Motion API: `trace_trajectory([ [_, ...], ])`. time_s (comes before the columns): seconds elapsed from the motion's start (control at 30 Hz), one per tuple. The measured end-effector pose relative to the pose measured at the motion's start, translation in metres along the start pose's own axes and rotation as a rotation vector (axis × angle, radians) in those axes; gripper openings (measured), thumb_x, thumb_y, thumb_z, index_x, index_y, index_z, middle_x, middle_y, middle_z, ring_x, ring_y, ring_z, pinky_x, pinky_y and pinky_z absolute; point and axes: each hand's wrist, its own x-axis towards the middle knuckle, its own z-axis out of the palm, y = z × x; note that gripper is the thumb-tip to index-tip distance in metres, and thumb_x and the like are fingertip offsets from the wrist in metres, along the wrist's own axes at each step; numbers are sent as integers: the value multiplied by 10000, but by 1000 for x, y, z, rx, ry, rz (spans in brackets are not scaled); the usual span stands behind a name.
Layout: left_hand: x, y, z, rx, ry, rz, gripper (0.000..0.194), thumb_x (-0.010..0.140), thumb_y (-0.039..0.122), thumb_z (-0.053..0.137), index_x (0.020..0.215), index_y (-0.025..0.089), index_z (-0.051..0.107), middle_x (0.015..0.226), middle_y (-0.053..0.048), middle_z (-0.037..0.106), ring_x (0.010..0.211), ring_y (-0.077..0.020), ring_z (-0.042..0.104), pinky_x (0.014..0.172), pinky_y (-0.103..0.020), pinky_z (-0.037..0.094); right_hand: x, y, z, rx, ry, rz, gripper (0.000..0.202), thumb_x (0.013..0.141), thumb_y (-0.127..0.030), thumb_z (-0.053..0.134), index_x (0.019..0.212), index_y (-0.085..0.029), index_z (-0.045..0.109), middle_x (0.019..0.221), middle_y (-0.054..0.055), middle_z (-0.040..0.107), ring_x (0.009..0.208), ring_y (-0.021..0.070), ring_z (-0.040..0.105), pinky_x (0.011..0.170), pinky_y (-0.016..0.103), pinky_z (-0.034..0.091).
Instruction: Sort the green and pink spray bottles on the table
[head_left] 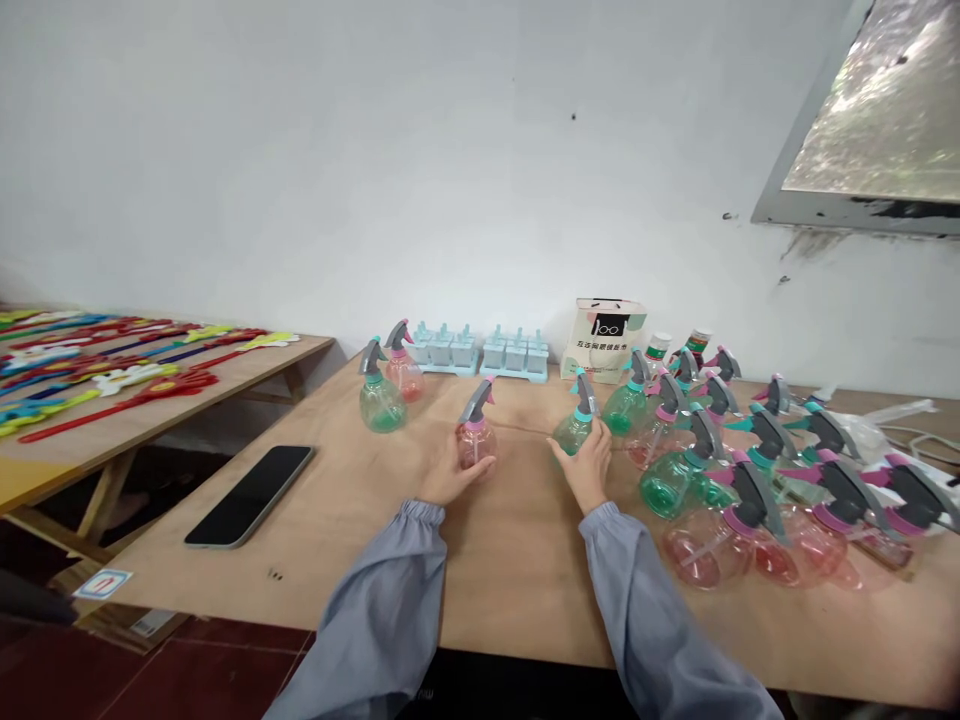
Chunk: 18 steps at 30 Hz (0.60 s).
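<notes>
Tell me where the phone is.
In the head view, the phone lies at the left of the table, between the corner sticker and the left hand.

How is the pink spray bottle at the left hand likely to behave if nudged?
The pink spray bottle by the left hand looks like thin clear plastic, so probably light and slightly squeezable. Its rounded body under a tall leaning trigger head might make it tip.

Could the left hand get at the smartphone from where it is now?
Probably yes: only bare tabletop shows between the left hand and the smartphone. The hand is around a pink spray bottle, though, so it would likely need to let go first.
</notes>
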Motion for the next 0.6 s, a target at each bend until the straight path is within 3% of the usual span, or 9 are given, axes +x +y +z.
trace_trajectory([
  [0.1,0,3,-1,39,5,19,786,782,563,712,1406,193,407,1352,-157,581,1321,-326,545,1142,-515,411,5,4,8,-121,-4,5,825,782,-566,643,1415,-117,362,1360,255,468,1244,403,463,977,549,421],
  [0.27,0,13,-5,89,10,44,727,803,536,699,1393,205,430,1348,-143,588,1319,-312,547,1158,-511,391,35,9,29,-186,-21,29,734,816,-464,577,1426,-114,368,1319,247,485,1194,390,480,969,552,407],
  [0.43,1,19,-8,64,-14,89,671,820,505,695,1373,215,451,1346,-135,588,1327,-296,543,1168,-508,387,60,18,47,-194,-40,70,721,914,-517,440,1475,-74,350,1352,282,483,1190,399,477,956,551,410],
  [0.6,1,21,-8,48,-11,80,669,806,494,703,1364,222,452,1338,-124,588,1319,-305,545,1168,-542,383,74,25,52,-162,-6,115,764,944,-564,405,1511,-59,322,1426,301,434,1256,422,434,980,593,393],
])
